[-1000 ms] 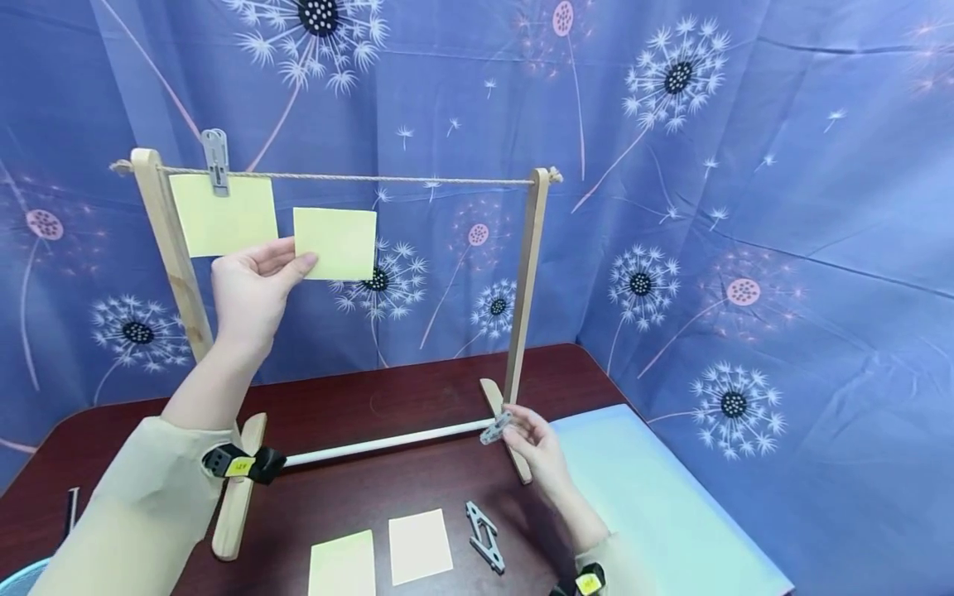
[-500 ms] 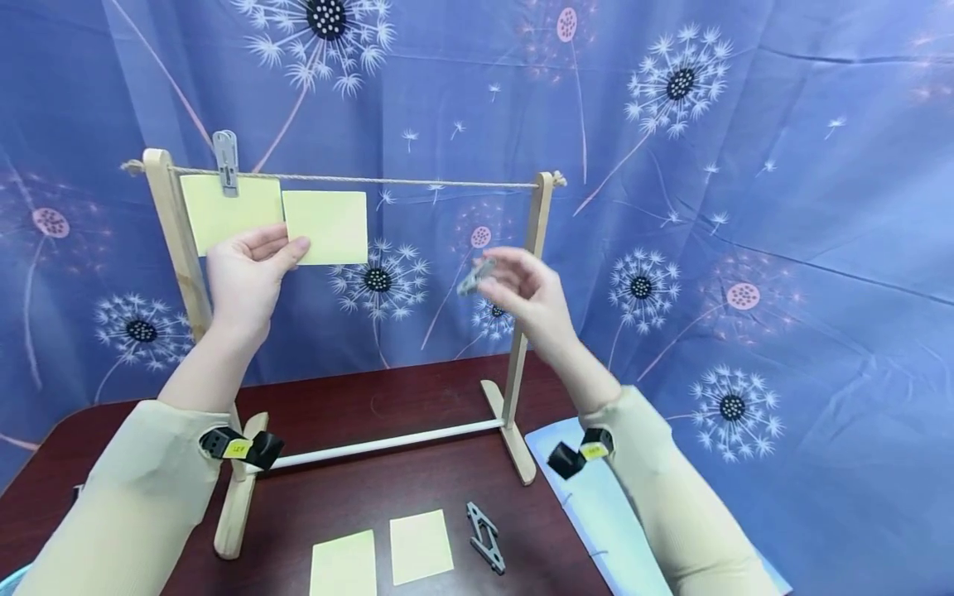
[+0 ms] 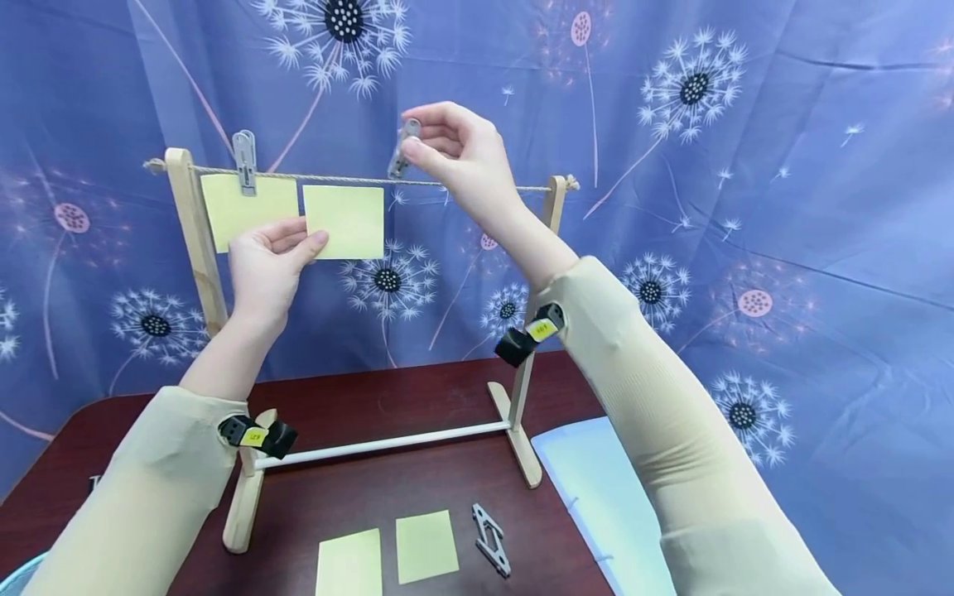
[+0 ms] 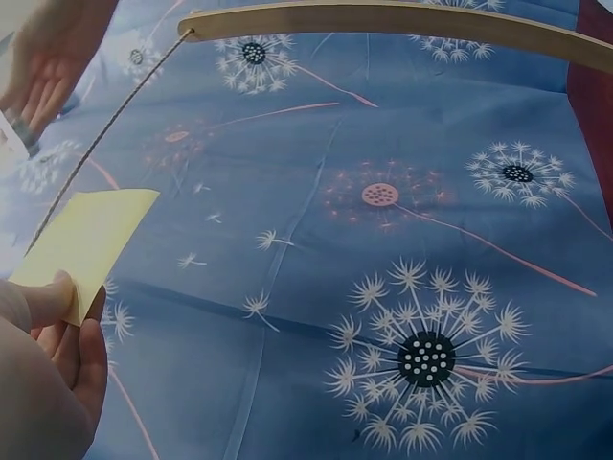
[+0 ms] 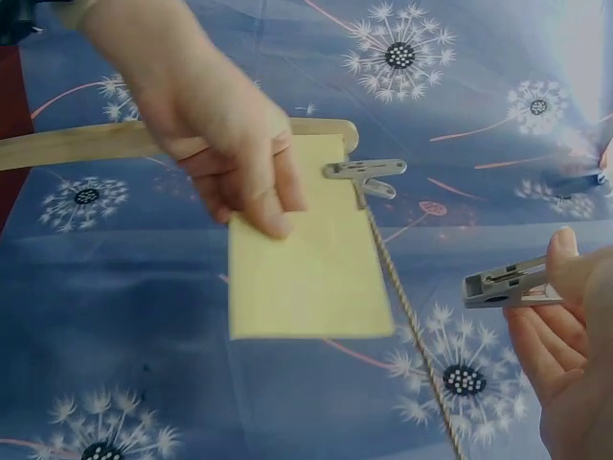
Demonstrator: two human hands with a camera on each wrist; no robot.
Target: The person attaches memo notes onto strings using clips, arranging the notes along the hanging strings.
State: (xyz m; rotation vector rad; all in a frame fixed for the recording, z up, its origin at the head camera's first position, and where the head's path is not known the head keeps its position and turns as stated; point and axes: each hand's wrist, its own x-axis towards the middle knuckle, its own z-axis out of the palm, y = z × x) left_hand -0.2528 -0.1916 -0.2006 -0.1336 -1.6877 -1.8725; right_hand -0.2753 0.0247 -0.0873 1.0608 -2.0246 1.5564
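Note:
In the head view my left hand [image 3: 268, 265] pinches a yellow sticky note [image 3: 346, 222] by its lower left corner, its top edge just under the rope [image 3: 328, 178]. Another yellow note hangs at the rope's left end under a grey clothespin [image 3: 245, 162], partly behind my left hand. My right hand [image 3: 465, 149] is raised near the middle of the rope and pinches a second grey clothespin [image 3: 405, 149] between thumb and fingers. The right wrist view shows this held clothespin [image 5: 508, 285] to the side of the rope, apart from the note.
Wooden posts [image 3: 195, 240] joined by a white rod [image 3: 387, 448] stand on the dark red table [image 3: 358, 497]. Two yellow notes [image 3: 426, 546] and a grey clothespin [image 3: 490, 540] lie in front. A pale blue folder [image 3: 596, 480] lies at right.
My right hand has risen from beside the right foot of the stand to the rope, carrying the clothespin. My left hand has lifted its note slightly, closer to the rope.

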